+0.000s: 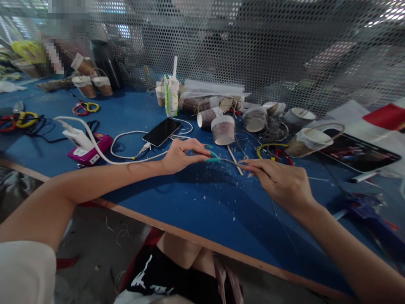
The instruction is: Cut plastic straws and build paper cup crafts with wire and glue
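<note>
My left hand [180,155] pinches a thin tool with teal handles [212,159], its metal tip pointing right over the blue table [196,202]. My right hand [281,181] holds its fingertips together on a thin grey wire [245,162] right at that tip. The wire trails back under my right wrist. A thin pale stick [234,159] lies on the table just behind the two hands. Small white shavings are scattered beneath them.
Wire-wound paper cups [223,128] cluster behind the hands, with a drink carton [171,95], a black phone [161,131] on a white cable and a pink power bank [90,151]. Coloured wires [275,151] lie right of centre. A perforated metal screen backs the table.
</note>
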A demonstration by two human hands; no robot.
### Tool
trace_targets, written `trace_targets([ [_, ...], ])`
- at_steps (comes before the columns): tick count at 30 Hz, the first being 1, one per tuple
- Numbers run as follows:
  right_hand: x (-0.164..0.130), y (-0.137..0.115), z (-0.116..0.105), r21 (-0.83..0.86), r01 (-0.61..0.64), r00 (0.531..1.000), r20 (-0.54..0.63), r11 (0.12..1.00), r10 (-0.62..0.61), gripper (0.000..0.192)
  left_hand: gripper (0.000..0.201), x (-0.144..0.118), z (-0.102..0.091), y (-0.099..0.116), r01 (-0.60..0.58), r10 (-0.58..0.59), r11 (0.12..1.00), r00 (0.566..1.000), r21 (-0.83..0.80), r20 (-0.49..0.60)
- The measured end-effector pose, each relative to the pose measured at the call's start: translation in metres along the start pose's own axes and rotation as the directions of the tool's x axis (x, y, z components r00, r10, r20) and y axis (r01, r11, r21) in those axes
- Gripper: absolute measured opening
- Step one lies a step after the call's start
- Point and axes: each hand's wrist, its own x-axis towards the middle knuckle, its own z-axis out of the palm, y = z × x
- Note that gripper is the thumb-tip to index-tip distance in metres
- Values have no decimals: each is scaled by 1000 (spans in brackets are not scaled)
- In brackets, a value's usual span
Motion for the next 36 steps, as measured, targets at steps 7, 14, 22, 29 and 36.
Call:
trace_targets([
  [7, 4, 9, 4, 7, -5, 999, 49, 1000, 5, 30, 9, 0, 1, -2, -11, 13, 998, 999, 57, -36],
  [14, 0, 2, 12, 19, -81, 994, 76, 997, 79, 37, 6, 2, 1, 1, -55, 58, 994, 998, 97, -24],
  [22, 3, -12, 10, 65, -86, 996, 13, 994, 86, 28, 5, 2, 1, -1, -94, 98, 991, 994, 99, -40],
  [29, 0, -20, 14, 131, -127, 985, -96, 983, 140, 23, 6, 2, 1, 2, -99, 100, 990, 995, 105, -5],
  [36, 0, -23, 12, 168, -213, 974, -43, 963, 223, 30, 22, 0, 1, 7, -41, 41, 990, 999, 138, 4],
])
